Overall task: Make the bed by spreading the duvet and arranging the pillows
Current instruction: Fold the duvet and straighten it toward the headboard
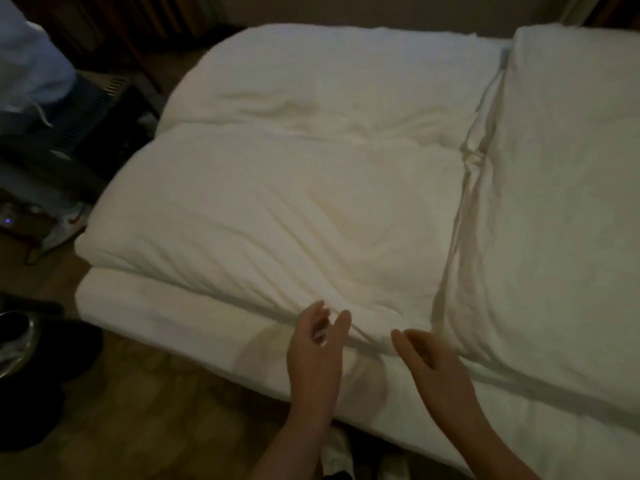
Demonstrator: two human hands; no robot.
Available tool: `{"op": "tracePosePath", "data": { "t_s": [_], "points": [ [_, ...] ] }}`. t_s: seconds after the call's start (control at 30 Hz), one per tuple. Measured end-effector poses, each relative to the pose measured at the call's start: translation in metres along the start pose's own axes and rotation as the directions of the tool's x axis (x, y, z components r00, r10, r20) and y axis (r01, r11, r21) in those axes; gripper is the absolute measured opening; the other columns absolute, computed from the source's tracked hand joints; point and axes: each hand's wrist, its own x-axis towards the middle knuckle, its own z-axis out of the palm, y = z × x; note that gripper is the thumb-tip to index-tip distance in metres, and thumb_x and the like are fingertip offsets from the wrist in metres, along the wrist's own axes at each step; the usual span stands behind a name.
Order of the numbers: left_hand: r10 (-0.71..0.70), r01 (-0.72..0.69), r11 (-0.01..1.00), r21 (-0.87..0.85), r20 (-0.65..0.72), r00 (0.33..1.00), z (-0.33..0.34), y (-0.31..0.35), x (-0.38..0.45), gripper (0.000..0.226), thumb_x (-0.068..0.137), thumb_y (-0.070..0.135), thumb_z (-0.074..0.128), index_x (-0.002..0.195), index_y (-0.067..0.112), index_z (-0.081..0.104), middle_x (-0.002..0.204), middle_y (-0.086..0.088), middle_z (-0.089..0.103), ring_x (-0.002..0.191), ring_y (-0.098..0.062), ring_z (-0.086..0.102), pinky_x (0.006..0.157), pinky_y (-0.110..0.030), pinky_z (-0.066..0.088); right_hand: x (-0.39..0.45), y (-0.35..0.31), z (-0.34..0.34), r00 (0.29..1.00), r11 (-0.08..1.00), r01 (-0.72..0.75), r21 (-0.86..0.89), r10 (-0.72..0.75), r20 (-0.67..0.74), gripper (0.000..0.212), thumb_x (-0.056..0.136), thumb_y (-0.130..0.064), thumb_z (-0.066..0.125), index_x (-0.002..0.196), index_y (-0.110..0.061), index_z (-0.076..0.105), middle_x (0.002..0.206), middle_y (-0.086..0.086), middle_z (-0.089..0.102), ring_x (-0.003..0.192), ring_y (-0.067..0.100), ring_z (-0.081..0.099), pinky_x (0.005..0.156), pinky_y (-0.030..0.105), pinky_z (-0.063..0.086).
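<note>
Dim bedroom; hands [374, 351] hover over duvet [277, 209].

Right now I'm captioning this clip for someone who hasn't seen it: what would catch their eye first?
The big white duvet fills the middle of the picture, rumpled, with a second white duvet beside it on the right and a creased seam between them. At the near edge, the left hand and the right hand reach toward the duvet's hem with loose fingers, holding nothing. Dark clutter lies on the floor at left.
</note>
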Motion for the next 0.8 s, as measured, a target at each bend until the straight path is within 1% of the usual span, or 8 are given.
{"op": "tracePosePath", "data": {
  "t_s": [0.07, 0.2, 0.33, 0.4, 0.57, 0.63, 0.73, 0.8],
  "points": [
    [0.233, -0.256, 0.944, 0.208, 0.132, 0.964, -0.042, 0.039, -0.029, 0.071, 0.078, 0.052, 0.076, 0.141, 0.041, 0.045, 0.14, 0.025, 0.046, 0.125, 0.005, 0.044, 0.102, -0.018, 0.039, -0.036, -0.029, -0.035, 0.96, 0.943, 0.258, -0.21, -0.276, -0.056, 0.068, 0.076, -0.066, 0.066, 0.135, -0.04, 0.046, 0.134, -0.025, 0.045, 0.118, -0.004, 0.041, 0.098, 0.023, 0.036],
    [0.511, -0.684, 0.44, 0.583, 0.464, 0.724, -0.143, 0.105, -0.08, 0.1, 0.076, 0.073, 0.062, 0.151, 0.055, -0.002, 0.155, 0.04, -0.006, 0.142, 0.016, -0.003, 0.116, -0.014, 0.009, -0.108, -0.082, -0.107, 0.746, 0.674, 0.597, -0.435, -0.666, -0.009, 0.102, 0.068, -0.063, 0.075, 0.153, -0.033, 0.026, 0.148, -0.026, 0.025, 0.134, -0.006, 0.026, 0.11, 0.023, 0.029],
    [0.626, -0.676, 0.429, 0.599, 0.342, 0.701, -0.232, 0.147, -0.172, 0.096, 0.079, 0.078, 0.053, 0.155, 0.048, 0.002, 0.159, 0.035, 0.004, 0.145, 0.014, 0.004, 0.114, -0.025, 0.023, -0.182, -0.125, -0.141, 0.612, 0.526, 0.743, -0.414, -0.784, 0.102, 0.109, 0.063, -0.075, 0.071, 0.151, -0.026, 0.029, 0.149, -0.007, 0.038, 0.134, 0.011, 0.04, 0.11, 0.021, 0.03],
    [0.649, -0.635, 0.439, 0.635, 0.265, 0.713, -0.269, 0.161, -0.207, 0.097, 0.08, 0.082, 0.045, 0.158, 0.04, 0.006, 0.161, 0.031, 0.004, 0.146, 0.011, 0.004, 0.111, -0.028, 0.029, -0.212, -0.151, -0.142, 0.529, 0.424, 0.807, -0.411, -0.828, 0.186, 0.11, 0.062, -0.075, 0.07, 0.15, -0.021, 0.032, 0.149, 0.001, 0.043, 0.133, 0.018, 0.044, 0.109, 0.029, 0.035],
    [0.647, -0.51, 0.381, 0.771, 0.171, 0.743, -0.37, 0.18, -0.238, 0.116, 0.071, 0.067, 0.072, 0.16, 0.031, 0.006, 0.165, 0.018, 0.005, 0.151, -0.006, 0.012, 0.111, -0.042, 0.037, -0.254, -0.214, -0.109, 0.313, 0.172, 0.9, -0.4, -0.894, 0.32, 0.107, 0.069, -0.077, 0.064, 0.152, -0.019, 0.03, 0.157, -0.003, 0.033, 0.137, 0.021, 0.039, 0.103, 0.041, 0.036],
    [0.666, -0.471, 0.404, 0.784, 0.1, 0.739, -0.407, 0.184, -0.243, 0.117, 0.068, 0.062, 0.079, 0.159, 0.027, 0.014, 0.165, 0.015, 0.01, 0.151, -0.004, 0.009, 0.112, -0.037, 0.035, -0.264, -0.24, -0.085, 0.26, 0.116, 0.914, -0.389, -0.903, 0.342, 0.106, 0.073, -0.081, 0.056, 0.154, -0.02, 0.026, 0.161, -0.008, 0.024, 0.139, 0.021, 0.036, 0.104, 0.04, 0.033],
    [0.725, -0.422, 0.346, 0.838, 0.047, 0.688, -0.463, 0.181, -0.243, 0.082, 0.093, 0.071, 0.036, 0.157, 0.02, 0.025, 0.163, 0.007, 0.024, 0.151, -0.001, 0.004, 0.118, -0.029, 0.029, -0.282, -0.281, -0.041, 0.214, 0.065, 0.917, -0.393, -0.912, 0.35, 0.107, 0.072, -0.081, 0.052, 0.156, -0.023, 0.021, 0.159, -0.005, 0.027, 0.138, 0.023, 0.035, 0.106, 0.039, 0.03],
    [0.734, -0.373, 0.291, 0.881, 0.045, 0.678, -0.504, 0.172, -0.231, 0.083, 0.095, 0.073, 0.025, 0.156, 0.017, 0.027, 0.161, 0.001, 0.028, 0.152, -0.006, 0.007, 0.116, -0.037, 0.031, -0.295, -0.305, -0.006, 0.19, 0.041, 0.916, -0.4, -0.921, 0.34, 0.107, 0.07, -0.079, 0.054, 0.155, -0.021, 0.023, 0.155, 0.001, 0.033, 0.137, 0.024, 0.036, 0.107, 0.04, 0.03]
  ]
}}
